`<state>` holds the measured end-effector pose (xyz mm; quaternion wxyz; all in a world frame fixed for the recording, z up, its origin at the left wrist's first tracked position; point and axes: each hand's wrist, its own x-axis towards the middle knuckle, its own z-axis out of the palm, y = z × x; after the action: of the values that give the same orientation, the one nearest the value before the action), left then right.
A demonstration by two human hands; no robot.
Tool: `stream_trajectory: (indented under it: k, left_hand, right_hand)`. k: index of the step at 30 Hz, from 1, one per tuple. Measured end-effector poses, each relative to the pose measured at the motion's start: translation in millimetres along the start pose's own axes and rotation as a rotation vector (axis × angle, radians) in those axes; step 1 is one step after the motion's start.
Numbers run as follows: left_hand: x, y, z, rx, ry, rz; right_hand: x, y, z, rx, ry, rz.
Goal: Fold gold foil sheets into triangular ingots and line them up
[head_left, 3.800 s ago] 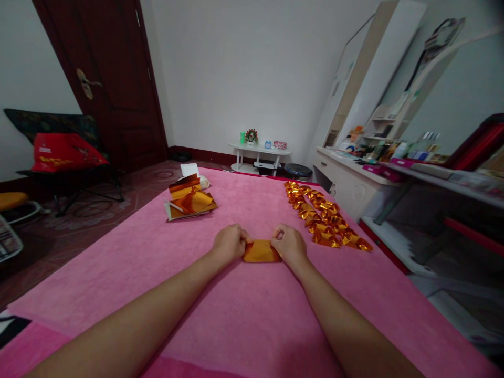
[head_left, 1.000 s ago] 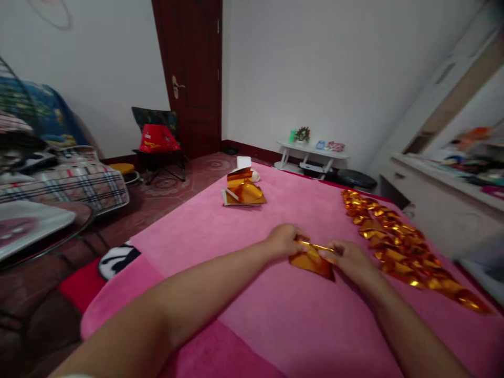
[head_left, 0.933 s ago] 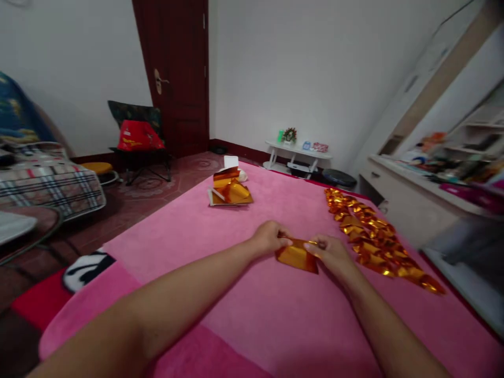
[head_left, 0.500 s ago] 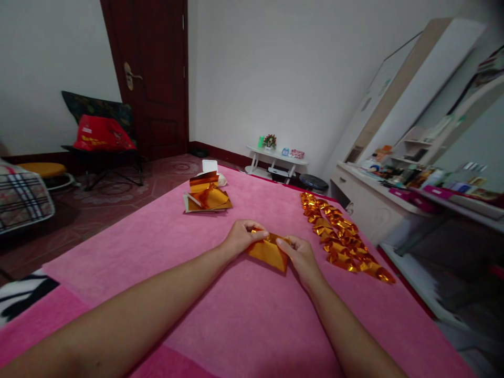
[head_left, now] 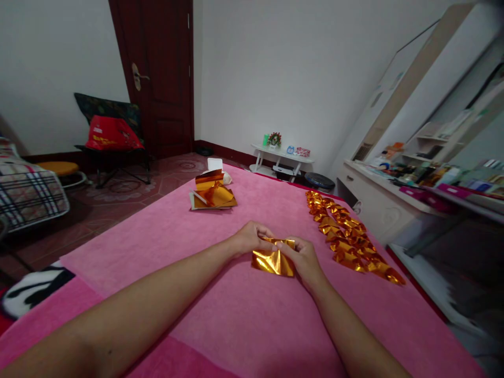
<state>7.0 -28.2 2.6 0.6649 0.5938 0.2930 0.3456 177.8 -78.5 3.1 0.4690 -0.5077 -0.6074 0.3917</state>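
Pinching a creased gold foil sheet [head_left: 271, 263] between the left hand [head_left: 252, 237] and the right hand [head_left: 303, 256], over the middle of the pink blanket [head_left: 157, 244]. Grips the sheet's left part narrowly with the left hand, with bent fingers near the far edge and the thumb across the upper face. Grips the right part just as narrowly with the right hand, with the thumb pressed close to the other thumb. Tilts the sheet so as to catch bright light on the near side; cannot tell whether touching the blanket or just clear of it.

Shows, on the far left part of the blanket, a pile of foil sheets [head_left: 216, 197], loosely stacked, with a small white object [head_left: 214, 164] just behind. Shows, along the right side of the blanket, twisted gold foil pieces [head_left: 339, 231] in close-set rows. Includes, beyond the far edge of the blanket, a low white table [head_left: 281, 152] with a plant [head_left: 274, 138] on top, and, beyond the left side, a red bag [head_left: 113, 134] on a folding chair [head_left: 132, 116].
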Motion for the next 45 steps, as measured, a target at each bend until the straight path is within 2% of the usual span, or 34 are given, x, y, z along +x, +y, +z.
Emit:
stream_trajectory:
  k: [3,6,12,14,16,18,20,23,26,28,32,35,39,41,45]
  left_hand:
    - [1.6,0.7,-5.1,0.104,-0.04,-0.029]
    - [3.9,1.1,-9.5,0.211,-0.023,-0.02]
    - [3.8,3.9,-15.8,0.256,-0.019,-0.004]
    - [3.5,5.9,-22.8,0.203,0.037,-0.043]
    - [4.6,8.1,-31.5,0.154,0.157,-0.072]
    - [6.7,9.8,-37.3,0.128,0.272,-0.066]
    - [8.7,10.6,-36.0,0.096,0.323,-0.04]
    - [9.0,9.7,-21.4,0.075,0.298,0.08]
    - [6.7,7.0,-4.0,0.213,0.203,0.235]
    - [5.7,5.1,2.9,0.293,0.196,0.264]
    - [4.2,3.0,5.5,0.451,0.275,0.316]
    - [-0.2,4.6,7.5,0.663,0.238,0.385]
    - [-7.2,8.5,15.2,0.814,0.193,0.438]
    - [-8.2,9.0,16.8,0.819,0.176,0.441]
    - [-3.6,6.7,8.7,0.759,0.143,0.389]
  right_hand:
    - [0.3,-0.7,-2.2,-0.09,0.024,-0.062]
    - [1.4,-0.9,-6.1,-0.136,0.054,-0.077]
    - [5.9,4.3,-21.5,0.003,0.095,-0.009]
    - [8.0,6.6,-32.1,0.106,0.176,0.015]
    - [9.8,7.7,-42.1,0.224,0.301,0.026]
    - [10.7,6.8,-46.2,0.302,0.363,0.022]
    - [10.1,3.8,-41.5,0.321,0.302,0.014]
    - [7.1,-2.5,-23.6,0.306,0.167,0.014]
    - [4.2,-6.6,-9.3,0.28,0.146,0.033]
    - [3.5,-7.5,-7.0,0.262,0.154,0.043]
    - [5.6,-9.2,-12.2,0.108,0.063,0.025]
    - [7.8,-12.5,-12.9,-0.129,-0.036,-0.041]
    - [8.0,-18.1,-7.1,-0.354,-0.033,-0.145]
    - [7.0,-20.9,-5.5,-0.375,-0.05,-0.156]
    - [6.0,-24.7,-9.7,-0.268,-0.181,-0.062]
